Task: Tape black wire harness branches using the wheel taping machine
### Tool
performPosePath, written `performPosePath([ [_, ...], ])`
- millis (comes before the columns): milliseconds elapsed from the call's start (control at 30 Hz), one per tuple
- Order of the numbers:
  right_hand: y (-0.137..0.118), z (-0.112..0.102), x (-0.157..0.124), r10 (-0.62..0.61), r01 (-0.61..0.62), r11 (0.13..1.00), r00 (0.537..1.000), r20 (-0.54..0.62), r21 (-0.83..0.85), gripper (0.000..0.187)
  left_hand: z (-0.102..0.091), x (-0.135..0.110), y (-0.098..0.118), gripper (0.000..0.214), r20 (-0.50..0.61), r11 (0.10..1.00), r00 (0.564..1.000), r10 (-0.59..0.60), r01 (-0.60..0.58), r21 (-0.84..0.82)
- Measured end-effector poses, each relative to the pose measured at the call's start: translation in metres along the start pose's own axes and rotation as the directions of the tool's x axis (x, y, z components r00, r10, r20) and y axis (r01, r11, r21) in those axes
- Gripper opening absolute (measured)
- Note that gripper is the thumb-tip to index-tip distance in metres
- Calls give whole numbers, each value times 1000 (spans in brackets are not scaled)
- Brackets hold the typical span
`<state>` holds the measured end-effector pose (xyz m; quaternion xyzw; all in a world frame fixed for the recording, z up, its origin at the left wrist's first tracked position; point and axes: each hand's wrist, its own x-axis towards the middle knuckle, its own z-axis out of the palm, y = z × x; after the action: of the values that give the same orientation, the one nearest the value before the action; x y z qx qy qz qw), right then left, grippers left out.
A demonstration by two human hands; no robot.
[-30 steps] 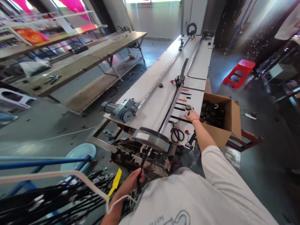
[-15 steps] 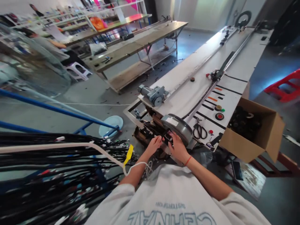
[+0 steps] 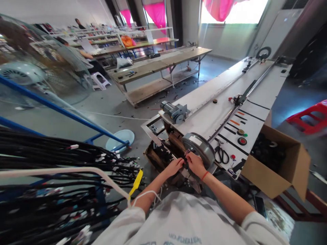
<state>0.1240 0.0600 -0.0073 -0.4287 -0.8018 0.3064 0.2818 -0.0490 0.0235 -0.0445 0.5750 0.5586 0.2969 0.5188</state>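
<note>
Drum [image 3: 203, 148] sits at the near end of the tabletop [image 3: 199, 120]. Just on its near side, left hand [image 3: 175, 166] and right hand [image 3: 196, 164] keep fingers narrow, pinching a dark strip [image 3: 186, 162]. Scissors [image 3: 220, 148] lie right of the drum; a cardboard box [image 3: 265, 177] stands farther right.

The left hand [image 3: 177, 166] and right hand [image 3: 196, 164] are close together beside the grey drum [image 3: 201, 149], near 1 pair of scissors [image 3: 221, 149].
</note>
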Motion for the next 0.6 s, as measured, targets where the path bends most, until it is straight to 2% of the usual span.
performPosePath([
  [133, -1, 0, 11, 0, -2, 1000, 998, -61, -26, 26, 7, 0, -1, 42, 16, 995, 1000, 15, -17, 99],
  [233, -3, -1, 9, -39, 34, 997, 997, -69, -63, 16, 10, -5, 12, 38, 7, 981, 999, 40, -40, 189],
  [300, -13, -2, 4, -77, 73, 993, 996, -42, -95, 13, 11, -11, 20, 35, -34, 970, 996, 77, -67, 232],
  [367, -24, -5, -4, -117, 120, 989, 992, 44, -88, 15, 11, -19, 21, 34, -50, 978, 995, 81, -69, 195],
  [433, -29, -17, -14, -134, 139, 989, 987, 92, -51, 17, 9, -28, 11, 37, 26, 993, 999, 30, -33, 113],
  [467, -25, -26, -20, -105, 108, 993, 993, 50, -52, 20, 8, -32, 3, 38, 90, 995, 996, -9, 0, 96],
  [500, -17, -40, -26, -30, 26, 997, 998, -53, -72, 24, 7, -36, -5, 39, 142, 993, 988, -53, 38, 108],
  [533, -3, -55, -31, 85, -106, 990, 977, -197, -98, 29, 6, -41, -14, 40, 165, 987, 981, -99, 76, 139],
  [567, 15, -73, -37, 244, -309, 945, 883, -401, -106, 37, 6, -46, -22, 41, 156, 978, 978, -141, 114, 174],
  [600, 37, -90, -42, 401, -519, 852, 734, -549, -72, 49, 6, -51, -28, 42, 120, 969, 977, -175, 149, 197],
])
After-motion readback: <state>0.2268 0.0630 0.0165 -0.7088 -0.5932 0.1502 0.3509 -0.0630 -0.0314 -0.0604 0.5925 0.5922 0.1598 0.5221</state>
